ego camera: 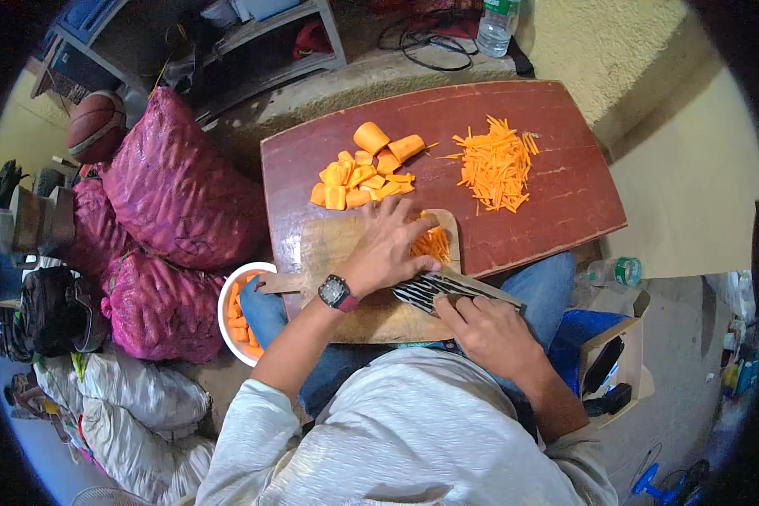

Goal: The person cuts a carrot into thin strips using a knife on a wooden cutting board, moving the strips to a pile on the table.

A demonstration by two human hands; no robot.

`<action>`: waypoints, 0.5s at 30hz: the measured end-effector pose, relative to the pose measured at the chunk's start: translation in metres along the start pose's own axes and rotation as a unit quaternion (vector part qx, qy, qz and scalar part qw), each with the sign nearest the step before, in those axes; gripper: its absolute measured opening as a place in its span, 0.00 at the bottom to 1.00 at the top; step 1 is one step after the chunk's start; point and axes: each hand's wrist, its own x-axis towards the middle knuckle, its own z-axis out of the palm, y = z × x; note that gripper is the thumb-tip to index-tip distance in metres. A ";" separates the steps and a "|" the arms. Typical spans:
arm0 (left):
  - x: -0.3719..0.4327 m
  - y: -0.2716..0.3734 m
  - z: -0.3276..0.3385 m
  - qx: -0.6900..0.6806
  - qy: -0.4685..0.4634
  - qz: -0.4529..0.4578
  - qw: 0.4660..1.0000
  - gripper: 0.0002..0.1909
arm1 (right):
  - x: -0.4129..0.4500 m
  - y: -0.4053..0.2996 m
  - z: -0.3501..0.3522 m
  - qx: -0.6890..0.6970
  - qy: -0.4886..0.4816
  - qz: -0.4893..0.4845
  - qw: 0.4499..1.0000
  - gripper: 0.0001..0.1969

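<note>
My right hand [490, 332] grips the handle end of a knife whose broad blade [439, 291] has a black-and-white streaked pattern. My left hand [392, 246], with a watch [334, 291] on its wrist, spreads over the wooden cutting board [379, 322], its thumb at the blade; whether its fingers hold anything is hidden. Beside those fingers lie cut carrot sticks [435, 245] on the board. Beyond, on the red-brown tabletop [560, 218], sit carrot chunks and slabs [335, 196] at the left and a pile of thin carrot sticks [496, 167] at the right.
A white bucket [222, 316] holding carrot pieces stands left of my knee. Pink mesh sacks [171, 183], a basketball [95, 129] and white sacks [120, 430] crowd the left. An open cardboard box [635, 360] and a plastic bottle [617, 272] lie right; another bottle [496, 31] stands behind the table.
</note>
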 end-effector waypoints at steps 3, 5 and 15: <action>0.001 -0.011 0.005 0.098 0.038 0.018 0.994 0.25 | 0.002 -0.002 0.001 0.021 0.007 -0.001 1.000 0.22; 0.002 -0.019 0.008 0.085 0.081 0.028 0.993 0.20 | 0.002 -0.001 0.002 0.026 0.011 -0.002 1.000 0.22; 0.035 -0.139 0.016 0.235 0.144 -0.051 0.960 0.11 | -0.007 -0.007 0.025 0.129 0.079 0.003 0.988 0.22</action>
